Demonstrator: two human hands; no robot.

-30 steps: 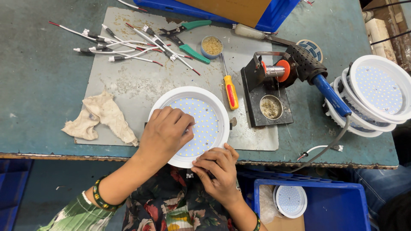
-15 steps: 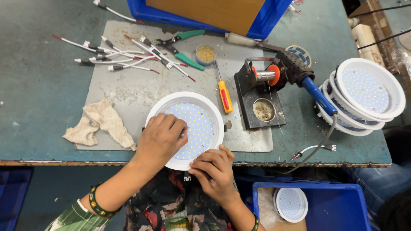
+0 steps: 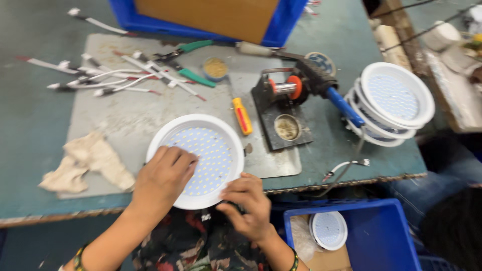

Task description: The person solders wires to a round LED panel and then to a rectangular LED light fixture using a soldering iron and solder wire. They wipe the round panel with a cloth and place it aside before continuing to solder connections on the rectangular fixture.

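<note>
Basically both hands on the round white LED lamp (image 3: 203, 155) at the bench's near edge.
Left hand (image 3: 163, 179) lies palm-down, fingers loosely curled, on the LED face; right hand (image 3: 247, 206) pinches the near rim.

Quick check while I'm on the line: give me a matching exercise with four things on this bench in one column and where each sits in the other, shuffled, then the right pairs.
Things:
1. round white lamp
2. crumpled rag
3. stack of white lamps
4. yellow screwdriver

Places:
A. far right of the table
B. left of the hands, near the table's front edge
C. under the left hand, with the right hand at its rim
D. between the lamp in hand and the black solder stand

Pairs: 1-C, 2-B, 3-A, 4-D
</note>
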